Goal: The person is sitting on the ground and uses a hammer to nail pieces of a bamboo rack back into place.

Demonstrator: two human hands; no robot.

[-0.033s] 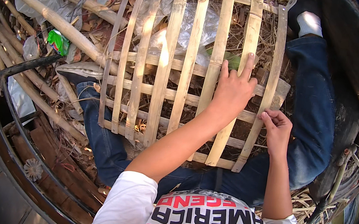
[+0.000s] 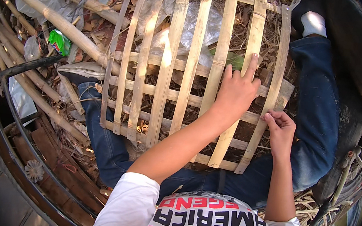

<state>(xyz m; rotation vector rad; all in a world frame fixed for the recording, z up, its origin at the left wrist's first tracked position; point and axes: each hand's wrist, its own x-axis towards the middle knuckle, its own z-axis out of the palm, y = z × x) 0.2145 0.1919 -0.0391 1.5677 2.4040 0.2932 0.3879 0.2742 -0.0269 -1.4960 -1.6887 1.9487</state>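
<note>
A bamboo slat lattice (image 2: pixel 164 83) lies between my legs, its long slats running away from me over several crosswise strips. My left hand (image 2: pixel 237 90) rests on it at the right, index finger stretched along the second slat from the right and fingers apart. Nothing shows in its grasp. At the lattice's right edge, my right hand (image 2: pixel 280 130) has thumb and index finger pinched together against the outermost slat (image 2: pixel 266 115). Whatever may be in that pinch is too small or hidden. A flat wooden block (image 2: pixel 285 94) shows beneath that slat.
Bamboo poles (image 2: pixel 60 19) lie at the far left among plastic wrap, dry leaves and a green wrapper (image 2: pixel 59 42). A black metal frame (image 2: pixel 13 70) curves along the left. My jeans-clad legs (image 2: pixel 314 107) flank the lattice. Split bamboo strips (image 2: pixel 310 208) lie at the lower right.
</note>
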